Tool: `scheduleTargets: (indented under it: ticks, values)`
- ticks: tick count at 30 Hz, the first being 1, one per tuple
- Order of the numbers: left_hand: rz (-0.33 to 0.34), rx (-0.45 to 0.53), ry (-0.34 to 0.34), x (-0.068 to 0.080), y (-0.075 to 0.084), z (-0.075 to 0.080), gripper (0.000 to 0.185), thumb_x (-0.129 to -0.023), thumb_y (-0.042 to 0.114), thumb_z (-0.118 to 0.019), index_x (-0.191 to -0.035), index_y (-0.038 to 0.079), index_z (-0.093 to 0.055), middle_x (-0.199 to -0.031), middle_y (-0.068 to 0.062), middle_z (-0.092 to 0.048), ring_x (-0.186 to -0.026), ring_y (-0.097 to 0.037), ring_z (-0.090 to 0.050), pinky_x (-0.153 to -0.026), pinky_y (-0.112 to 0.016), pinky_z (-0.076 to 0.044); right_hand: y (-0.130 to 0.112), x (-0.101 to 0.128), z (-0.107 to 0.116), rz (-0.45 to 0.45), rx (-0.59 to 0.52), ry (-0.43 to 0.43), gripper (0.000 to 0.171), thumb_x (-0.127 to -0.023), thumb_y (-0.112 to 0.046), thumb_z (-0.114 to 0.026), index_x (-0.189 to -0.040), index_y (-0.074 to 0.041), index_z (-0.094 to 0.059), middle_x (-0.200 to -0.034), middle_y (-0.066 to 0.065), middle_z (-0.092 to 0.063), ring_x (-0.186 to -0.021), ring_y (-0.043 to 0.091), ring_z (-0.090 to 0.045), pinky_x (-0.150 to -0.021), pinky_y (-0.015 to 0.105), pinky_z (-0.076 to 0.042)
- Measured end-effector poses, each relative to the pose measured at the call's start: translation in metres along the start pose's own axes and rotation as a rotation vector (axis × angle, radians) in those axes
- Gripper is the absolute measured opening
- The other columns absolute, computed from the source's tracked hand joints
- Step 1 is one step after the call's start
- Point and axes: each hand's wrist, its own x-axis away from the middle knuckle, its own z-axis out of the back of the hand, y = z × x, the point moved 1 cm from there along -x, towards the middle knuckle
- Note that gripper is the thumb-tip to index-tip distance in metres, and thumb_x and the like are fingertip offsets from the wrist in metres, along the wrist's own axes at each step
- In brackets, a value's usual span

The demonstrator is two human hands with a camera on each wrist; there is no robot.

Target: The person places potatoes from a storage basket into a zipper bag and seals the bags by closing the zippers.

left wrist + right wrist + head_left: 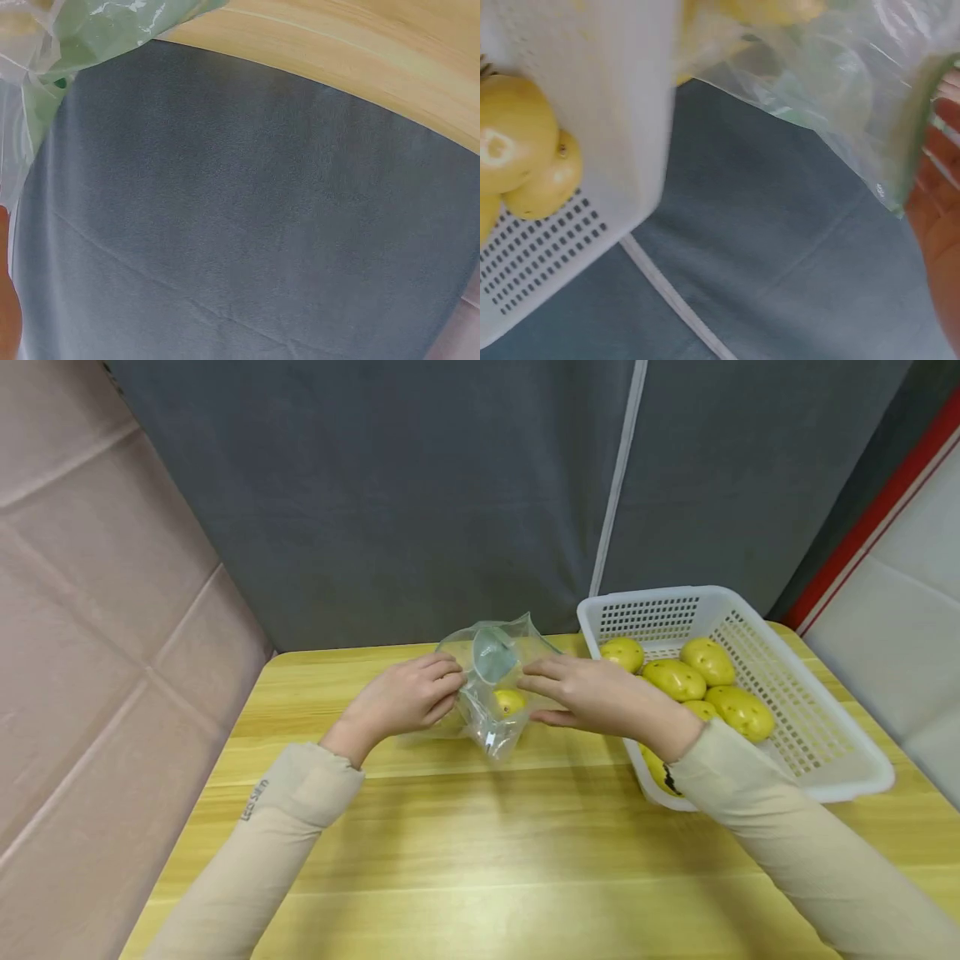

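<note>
A clear plastic bag (487,739) with a pale green patch stands on the wooden table, its mouth spread toward the top. Through its film shows a yellow potato (510,702). My left hand (408,693) pinches the bag's left edge with curled fingers. On the other side, my right hand (588,693) has its fingers stretched against the bag, thumb held apart below. In the right wrist view the bag's green-tinted edge (922,112) lies along the fingers. The left wrist view catches only a corner of the bag (112,30) and a sliver of hand.
A white perforated basket (814,687) with several yellow potatoes (742,712) stands to the right, partly under my right forearm. Behind the table (480,860) hangs a grey cloth (375,510). Pale padded panels (90,693) rise at the left, with white and red ones at the right.
</note>
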Motion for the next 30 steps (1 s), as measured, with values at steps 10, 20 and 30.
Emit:
scheduleTargets:
  ticks: [10,20,30]
  values:
    - [-0.005,-0.021,0.010,-0.001,-0.003,0.004,0.015,-0.087,0.010,-0.064,-0.100,0.004,-0.067,-0.103,-0.010,-0.068,-0.103,-0.024,-0.064,-0.092,-0.033,-0.056,0.004,0.020,-0.004,0.002,0.057,-0.088,0.044,-0.078,0.002,-0.070,-0.120,-0.010,-0.064,-0.103,0.004,-0.070,-0.092,0.020,-0.068,-0.074,0.033,-0.059]
    - [-0.031,-0.083,0.131,-0.001,-0.006,0.009,0.010,-0.086,0.008,-0.061,-0.095,0.004,-0.064,-0.102,-0.010,-0.068,-0.102,-0.025,-0.063,-0.088,-0.031,-0.057,0.014,0.023,0.015,-0.010,0.150,0.015,0.055,-0.072,0.019,-0.064,-0.114,-0.016,-0.068,-0.093,0.000,-0.068,-0.082,0.017,-0.064,-0.063,0.030,-0.057]
    - [-0.055,-0.140,0.238,-0.007,-0.004,0.010,0.020,-0.082,0.005,-0.064,-0.102,0.002,-0.064,-0.104,-0.010,-0.069,-0.102,-0.025,-0.064,-0.093,-0.031,-0.055,0.030,0.023,0.039,-0.032,0.198,0.206,0.043,-0.075,0.019,-0.063,-0.107,-0.010,-0.072,-0.092,0.006,-0.071,-0.081,0.024,-0.065,-0.070,0.038,-0.058]
